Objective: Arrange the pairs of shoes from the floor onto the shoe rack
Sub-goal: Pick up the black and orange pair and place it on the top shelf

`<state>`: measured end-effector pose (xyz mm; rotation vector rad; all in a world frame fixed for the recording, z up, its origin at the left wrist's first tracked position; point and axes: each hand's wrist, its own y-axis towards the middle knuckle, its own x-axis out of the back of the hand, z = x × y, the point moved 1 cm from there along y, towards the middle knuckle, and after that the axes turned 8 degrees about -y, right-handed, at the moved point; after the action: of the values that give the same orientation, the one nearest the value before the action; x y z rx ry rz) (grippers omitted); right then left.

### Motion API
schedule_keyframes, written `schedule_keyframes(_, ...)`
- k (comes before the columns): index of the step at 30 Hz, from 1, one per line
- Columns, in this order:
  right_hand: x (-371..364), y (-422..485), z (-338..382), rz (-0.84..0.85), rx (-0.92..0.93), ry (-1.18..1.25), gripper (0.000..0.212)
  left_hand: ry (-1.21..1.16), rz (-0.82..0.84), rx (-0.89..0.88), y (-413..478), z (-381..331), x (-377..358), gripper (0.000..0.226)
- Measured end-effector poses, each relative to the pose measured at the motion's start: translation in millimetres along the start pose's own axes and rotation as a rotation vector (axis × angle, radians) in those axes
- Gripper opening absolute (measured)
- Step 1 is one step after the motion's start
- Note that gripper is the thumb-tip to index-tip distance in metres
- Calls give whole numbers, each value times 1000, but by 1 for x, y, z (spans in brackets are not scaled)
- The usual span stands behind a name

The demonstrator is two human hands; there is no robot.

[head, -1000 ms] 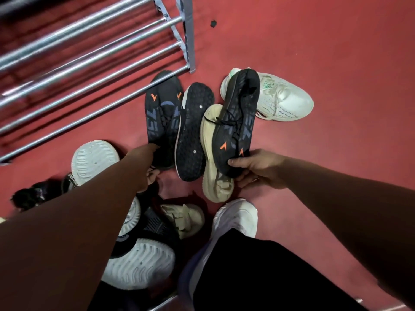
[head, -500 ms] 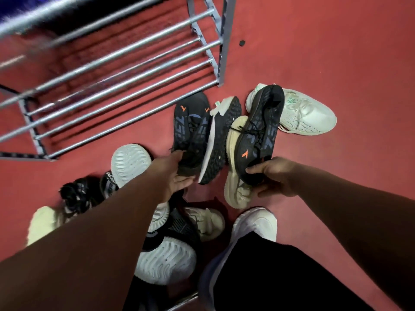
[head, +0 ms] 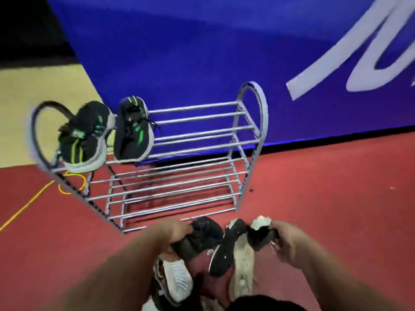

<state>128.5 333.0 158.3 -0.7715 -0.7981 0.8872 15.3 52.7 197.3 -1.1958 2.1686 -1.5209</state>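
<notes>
L hand (head: 166,232) grips blk shoe (head: 202,233), R hand (head: 289,241) 2nd shoe (head: 261,238), nr rack (head: 193,154)

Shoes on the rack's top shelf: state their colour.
The shoes are black with green stripes; head view.

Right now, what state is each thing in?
shoe rack, standing upright.
green-striped pair, set on the top tier, left end.
left hand, gripping a black shoe.
right hand, gripping a second black shoe.
black white-edged shoe, lying on its side.
cream shoe, lying sole up.
white-soled shoe, lying sole up.
</notes>
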Motion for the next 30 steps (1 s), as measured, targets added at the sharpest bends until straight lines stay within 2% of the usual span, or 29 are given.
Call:
schedule_keyframes(2, 6, -45, 19, 15, 54, 44, 19, 44, -6, -48, -55, -15, 18, 30)
schedule_keyframes(7, 17, -140, 54, 70, 190, 147, 26, 129, -38, -135, -159, -31, 51, 32)
schedule_keyframes(11, 25, -200, 87, 31, 320, 244, 19, 99, -74, -176, -215, -32, 63, 35)
schedule_keyframes(18, 33, -274, 142, -60, 540, 433, 11, -226, -114, -322, -269, -50, 82, 36)
schedule_keyframes(23, 32, -291, 173, -62, 641, 508, 16, -477, -98, -392, -272, -82, 85, 31)
schedule_keyframes(30, 20, -271, 196, 78, 659, 579, 21, -780, -95, -474, -232, -114, 74, 30)
